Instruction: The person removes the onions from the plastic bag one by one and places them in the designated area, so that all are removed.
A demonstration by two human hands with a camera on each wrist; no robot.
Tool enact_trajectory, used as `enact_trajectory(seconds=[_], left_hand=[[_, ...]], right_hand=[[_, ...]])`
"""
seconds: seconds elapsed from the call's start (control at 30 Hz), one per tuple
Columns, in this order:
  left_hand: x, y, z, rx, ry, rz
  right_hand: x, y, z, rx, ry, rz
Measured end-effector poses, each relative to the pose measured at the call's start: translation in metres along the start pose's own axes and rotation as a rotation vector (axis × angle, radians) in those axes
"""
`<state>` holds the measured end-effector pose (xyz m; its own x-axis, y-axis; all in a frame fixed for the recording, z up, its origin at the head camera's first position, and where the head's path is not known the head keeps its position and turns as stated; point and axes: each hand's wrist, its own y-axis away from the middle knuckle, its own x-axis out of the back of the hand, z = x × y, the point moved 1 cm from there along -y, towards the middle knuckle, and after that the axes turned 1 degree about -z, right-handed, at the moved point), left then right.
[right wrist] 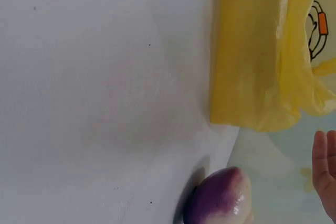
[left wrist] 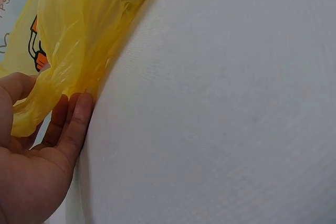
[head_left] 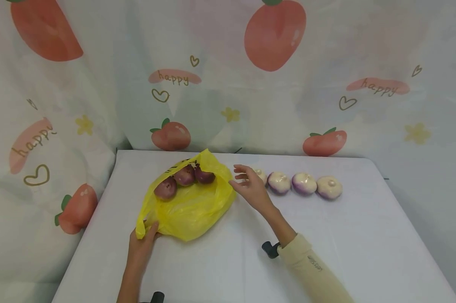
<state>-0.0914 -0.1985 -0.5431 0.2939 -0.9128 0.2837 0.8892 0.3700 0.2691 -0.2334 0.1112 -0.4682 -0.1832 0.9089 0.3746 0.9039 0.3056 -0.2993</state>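
Observation:
A yellow plastic bag lies on its side on the table, its mouth gaping. Inside it show several red onions. With thumb and fingers, my left hand pinches the bag's near-left edge; the left wrist view shows the thin film bunched between them. My right hand hovers by the bag's right edge with fingers loosely extended and nothing in them. Just beyond that hand, several purple-and-white turnips stand in a row, the leftmost partly hidden behind it. One turnip appears in the right wrist view, below the bag.
The white table has its back edge against a fabric backdrop printed with peaches, hearts and flowers. Dark camera mounts are worn at the wrists.

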Motion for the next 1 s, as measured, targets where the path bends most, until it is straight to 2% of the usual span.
enact_trajectory(seconds=[0.27, 0.5, 0.57, 0.8, 1.0], left_hand=[[0.0, 0.0, -0.001, -0.01, 0.001, 0.005], [-0.001, 0.0, -0.002, -0.045, -0.014, 0.009], [-0.001, -0.001, -0.002, -0.054, -0.013, 0.013], [-0.001, 0.0, -0.002, -0.054, -0.039, 0.035], [-0.001, 0.0, -0.002, -0.054, -0.021, 0.025]], right_hand=[[-0.018, -0.004, -0.009, 0.002, -0.006, -0.048], [-0.023, -0.004, -0.046, -0.031, -0.054, -0.114], [-0.025, -0.004, -0.051, -0.023, -0.048, -0.121], [-0.043, -0.01, -0.025, 0.038, -0.065, -0.131], [-0.052, -0.014, -0.02, 0.072, -0.05, -0.194]])
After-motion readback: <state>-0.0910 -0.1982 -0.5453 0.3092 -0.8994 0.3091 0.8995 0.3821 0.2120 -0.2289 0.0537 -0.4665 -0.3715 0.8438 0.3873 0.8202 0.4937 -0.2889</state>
